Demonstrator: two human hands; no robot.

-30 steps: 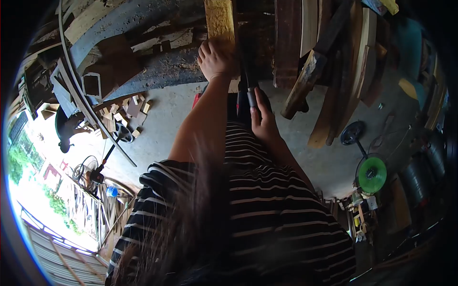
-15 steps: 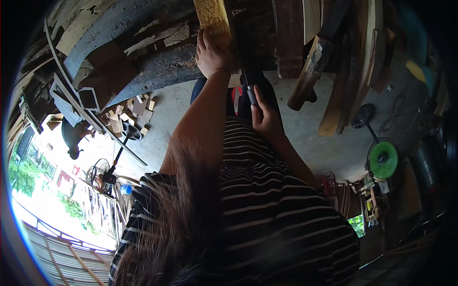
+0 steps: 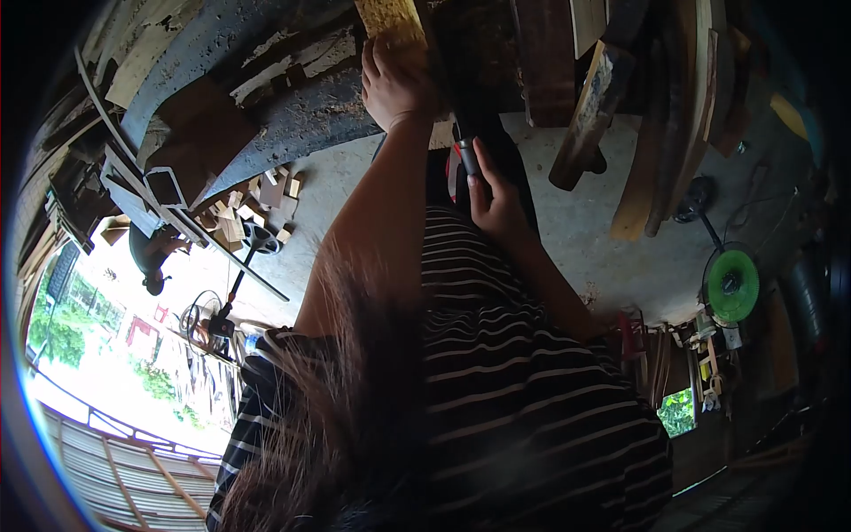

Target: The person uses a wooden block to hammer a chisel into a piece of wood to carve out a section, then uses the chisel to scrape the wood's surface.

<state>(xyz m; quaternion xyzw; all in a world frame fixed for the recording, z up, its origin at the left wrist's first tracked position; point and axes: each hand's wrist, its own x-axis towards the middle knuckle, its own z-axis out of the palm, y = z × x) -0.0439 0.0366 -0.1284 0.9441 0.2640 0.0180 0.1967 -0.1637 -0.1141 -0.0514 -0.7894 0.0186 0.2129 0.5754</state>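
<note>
My left hand (image 3: 394, 89) lies over a pale yellowish wooden board (image 3: 390, 19), fingers bent onto its face near the lower end. Just right of the board, my right hand (image 3: 495, 193) is closed around the dark round handle (image 3: 467, 158) of a tool, with the thumb and a finger along it. The tool's far part is lost in shadow beside the board, so I cannot tell its kind. The board rests across a dark, worn workbench (image 3: 328, 111) in front of my body.
Long wooden pieces (image 3: 585, 115) jut out at the right. Small wood offcuts (image 3: 235, 217) lie on the concrete floor (image 3: 315, 191) at the left. A green fan (image 3: 732, 282) stands right, a dark fan (image 3: 208, 324) left. Another person (image 3: 155, 257) is at the far left.
The view has shifted slightly, moving the surroundings a little rightward. My left hand stays on the board; my right hand still grips the handle, now slightly higher in view.
</note>
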